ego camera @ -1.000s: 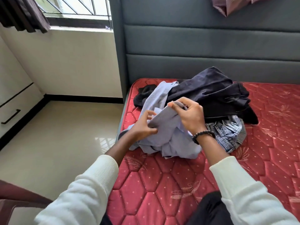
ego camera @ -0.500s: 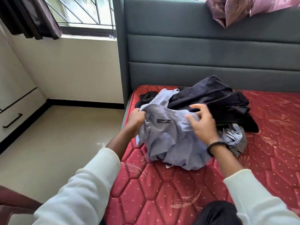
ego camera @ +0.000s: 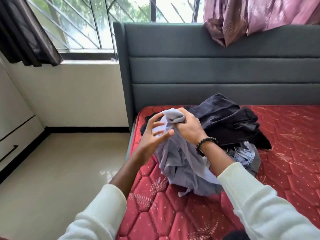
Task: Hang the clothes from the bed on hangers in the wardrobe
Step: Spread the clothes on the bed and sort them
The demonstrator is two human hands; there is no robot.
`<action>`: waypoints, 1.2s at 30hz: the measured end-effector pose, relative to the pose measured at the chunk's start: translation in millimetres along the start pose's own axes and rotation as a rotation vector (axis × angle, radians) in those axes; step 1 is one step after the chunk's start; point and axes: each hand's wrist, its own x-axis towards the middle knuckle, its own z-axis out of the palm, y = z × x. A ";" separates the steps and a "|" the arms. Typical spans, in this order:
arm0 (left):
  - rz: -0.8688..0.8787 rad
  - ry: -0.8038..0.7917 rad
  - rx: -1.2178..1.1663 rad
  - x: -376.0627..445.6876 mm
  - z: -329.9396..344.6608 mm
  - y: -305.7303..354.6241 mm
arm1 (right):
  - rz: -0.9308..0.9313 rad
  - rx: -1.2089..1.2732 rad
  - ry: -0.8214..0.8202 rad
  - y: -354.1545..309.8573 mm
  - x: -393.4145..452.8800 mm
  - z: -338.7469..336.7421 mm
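I see the shirt on the bed near its left edge, the dark clothes behind and to its right, the jeans right of it under them, and the headboard behind all.

a grey padded headboard is set against a barred window, through which daylight is admitted. dark and pink curtains are hung there. cream walls and a glossy beige floor are seen.
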 end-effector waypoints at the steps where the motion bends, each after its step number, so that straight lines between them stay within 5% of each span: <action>1: 0.005 0.046 0.046 2.1 -0.6 0.3 | -0.040 0.051 0.046 -14.7 10.6 -8.0; 4: 0.133 0.074 0.258 24.9 4.5 16.9 | -0.200 0.267 0.083 -76.3 45.7 -41.9; 7: 0.177 0.035 0.231 66.2 24.9 52.9 | -0.351 0.382 0.012 -139.9 72.4 -67.4; 12: 0.169 0.099 0.200 127.6 46.9 126.3 | -0.392 0.321 0.214 -182.3 110.5 -107.7; 15: 0.225 0.162 0.147 136.7 49.7 164.2 | -0.341 0.168 0.125 -178.1 108.6 -125.6; 18: 0.260 0.130 0.194 138.6 50.6 190.9 | -0.270 0.112 -0.014 -155.5 105.1 -126.2; 25: 0.267 -0.223 0.056 102.6 47.5 240.1 | -0.398 -0.090 0.193 -206.0 107.1 -167.9; 28: 0.195 -0.233 0.052 86.6 46.3 246.7 | -0.553 0.086 0.372 -259.1 111.1 -191.4; 32: 0.278 -0.022 -0.037 84.9 65.3 289.6 | -0.659 0.261 0.504 -312.8 116.6 -214.9; 36: 0.389 0.174 -0.103 104.7 64.9 334.4 | -0.554 0.174 0.497 -323.9 115.9 -242.7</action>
